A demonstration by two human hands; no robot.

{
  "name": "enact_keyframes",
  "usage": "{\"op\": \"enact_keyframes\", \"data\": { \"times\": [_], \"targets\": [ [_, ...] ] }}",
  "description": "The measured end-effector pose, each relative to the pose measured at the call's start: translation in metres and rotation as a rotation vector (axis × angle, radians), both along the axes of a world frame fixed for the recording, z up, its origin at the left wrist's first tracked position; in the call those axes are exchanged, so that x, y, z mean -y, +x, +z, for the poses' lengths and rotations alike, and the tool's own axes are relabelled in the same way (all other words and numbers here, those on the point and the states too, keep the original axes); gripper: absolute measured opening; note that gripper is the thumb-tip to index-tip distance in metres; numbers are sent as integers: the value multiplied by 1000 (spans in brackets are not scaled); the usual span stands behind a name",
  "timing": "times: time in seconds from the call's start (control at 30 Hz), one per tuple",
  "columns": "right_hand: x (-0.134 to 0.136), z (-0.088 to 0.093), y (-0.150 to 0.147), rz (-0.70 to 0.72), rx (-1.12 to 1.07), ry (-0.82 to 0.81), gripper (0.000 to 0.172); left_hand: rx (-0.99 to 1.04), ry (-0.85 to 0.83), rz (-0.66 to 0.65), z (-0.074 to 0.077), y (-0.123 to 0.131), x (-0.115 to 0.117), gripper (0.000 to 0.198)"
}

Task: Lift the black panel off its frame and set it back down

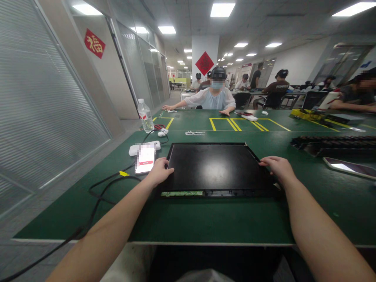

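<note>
A black flat display panel point(211, 166) lies in front of me on the green table, a green circuit strip point(182, 194) showing along its near edge. My left hand point(161, 172) grips its left side, thumb over the top face and fingers around the edge. On the opposite side, my right hand point(277, 168) is closed on the right edge, with its fingertips at the frame. The undersides of the panel and the tips of some fingers are hidden. Just left of my left hand lies a phone with a lit screen point(146, 158).
Left of the panel are a power strip point(133, 149), black cables point(101, 188), a mouse point(163, 132) and a water bottle point(145, 116). To the right lie a second phone point(349, 167) and dark long parts point(331, 145). Across the table point(217, 223) sits a person point(213, 96).
</note>
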State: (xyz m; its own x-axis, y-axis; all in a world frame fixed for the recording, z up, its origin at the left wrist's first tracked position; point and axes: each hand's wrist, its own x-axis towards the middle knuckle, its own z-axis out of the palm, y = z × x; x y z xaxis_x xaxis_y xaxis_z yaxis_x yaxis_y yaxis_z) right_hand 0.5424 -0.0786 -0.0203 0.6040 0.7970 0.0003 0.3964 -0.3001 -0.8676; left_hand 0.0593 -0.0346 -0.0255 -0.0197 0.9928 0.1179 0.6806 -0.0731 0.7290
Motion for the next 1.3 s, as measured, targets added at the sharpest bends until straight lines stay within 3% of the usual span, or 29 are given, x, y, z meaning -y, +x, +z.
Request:
{"op": "enact_keyframes", "data": {
  "times": [0.63,1.3],
  "targets": [
    [-2,-3,1,22,-66,66,28,-163,-15,-22,-8,1,-4,22],
    [-1,-2,2,33,-45,50,29,-273,6,-30,-5,2,-4,27]
  ]
}}
